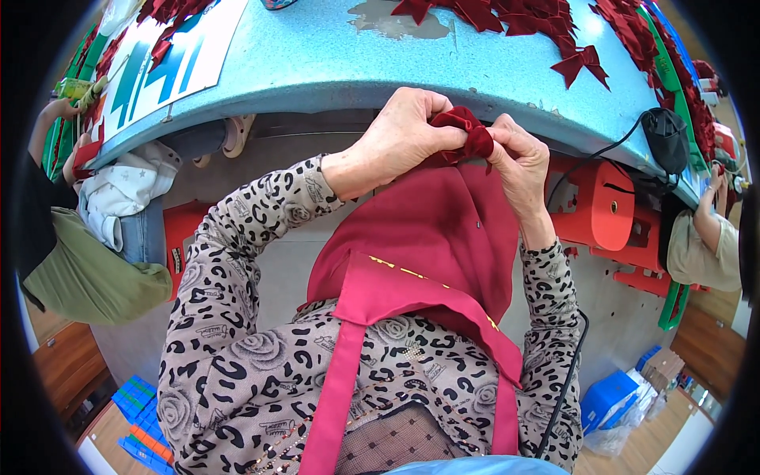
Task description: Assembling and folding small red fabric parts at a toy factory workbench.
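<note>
Between my two hands, just off the near edge of the blue table (317, 83), is a dark red velvet bow (467, 133). My left hand (404, 134) pinches its left side with thumb and bent fingers. On the other side, my right hand (518, 154) grips the bow near its middle between thumb and forefinger. Part of the bow is hidden behind the fingers. Beneath it my red apron (419, 229) covers my lap.
Loose red velvet bows (538, 24) are heaped at the table's far side, with one bow (582, 66) nearer. A white printed sheet (178, 59) lies left. Right are a black pouch (663, 138) and red stool (602, 206). People work on both sides; blue boxes (608, 396) stand behind right.
</note>
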Motion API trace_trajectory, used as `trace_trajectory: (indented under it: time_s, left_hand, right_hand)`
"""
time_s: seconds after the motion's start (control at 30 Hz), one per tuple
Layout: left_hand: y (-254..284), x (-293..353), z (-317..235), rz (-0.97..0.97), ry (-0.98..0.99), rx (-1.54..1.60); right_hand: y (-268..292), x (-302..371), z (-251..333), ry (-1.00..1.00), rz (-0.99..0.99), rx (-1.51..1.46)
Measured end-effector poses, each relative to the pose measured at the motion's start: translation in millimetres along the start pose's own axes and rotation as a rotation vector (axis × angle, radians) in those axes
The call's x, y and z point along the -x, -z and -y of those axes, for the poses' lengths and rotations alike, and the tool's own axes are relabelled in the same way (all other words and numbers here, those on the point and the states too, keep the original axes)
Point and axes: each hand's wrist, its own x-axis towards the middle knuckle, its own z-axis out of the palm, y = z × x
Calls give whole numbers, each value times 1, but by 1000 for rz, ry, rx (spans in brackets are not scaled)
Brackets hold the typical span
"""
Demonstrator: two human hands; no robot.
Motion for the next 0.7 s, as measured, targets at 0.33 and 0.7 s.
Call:
trace_trajectory:
  time_s: [0.33, 0.7]
  left_hand:
    - [2, 1, 10, -77, -103, -71]
    - [0, 3, 10, -64, -93, -57]
  right_hand:
    - [-17, 8, -10, -2, -120, -169]
    - [-8, 4, 3, 45, -39, 114]
